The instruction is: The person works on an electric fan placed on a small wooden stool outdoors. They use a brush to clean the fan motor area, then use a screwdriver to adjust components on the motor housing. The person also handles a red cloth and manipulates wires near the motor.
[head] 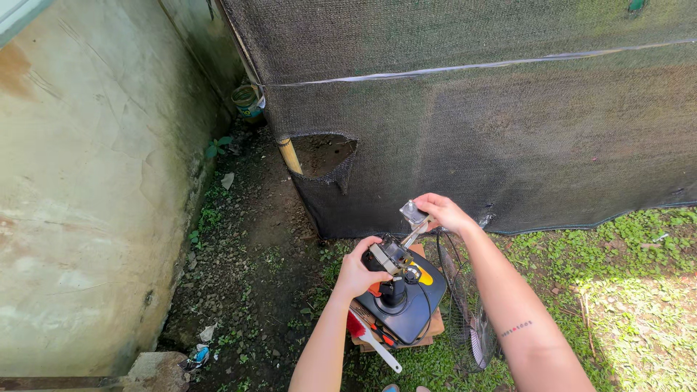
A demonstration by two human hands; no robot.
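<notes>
You worked in hard daylight that came from above. It washed out the grass (639,319) at the lower right of the frame and left glare on your forearms. The concrete wall (87,181) at the left sat evenly bright. The dark netting (508,109) soaked up light. Focus was sharp at centre, while wide-lens bending curved the edges.

— what's sitting around back there?
— dark shade netting (508,123) hanging with a torn hole (323,154), stained concrete wall (94,181) standing left, green bucket (247,101) sitting in the corner, litter (201,355) lying around.
</notes>
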